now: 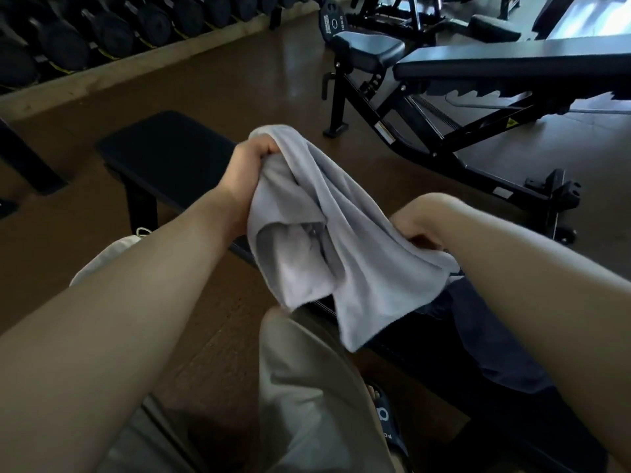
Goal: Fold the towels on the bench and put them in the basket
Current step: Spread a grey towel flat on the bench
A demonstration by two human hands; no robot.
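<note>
From my head camera, looking down: my left hand (249,172) is curled tight around one bunched end of the grey towel (327,240), lifting it above the flat black bench (164,155). My right hand (418,227) grips the towel's other end, fingers curled into the cloth, lower and nearer to me. The towel hangs crumpled between my two hands in loose folds, its free corner drooping over the near edge of the bench. Under my right forearm a dark blue towel (488,339) lies on the bench toward its near end. The far end of the bench is bare padding. A white bag-like thing (109,254) sits on the floor beside the bench's left edge, partly hidden by my left arm; I cannot tell what it is. Beyond stands an adjustable bench (478,66), and a dumbbell rack (102,32) lines the far wall.
</note>
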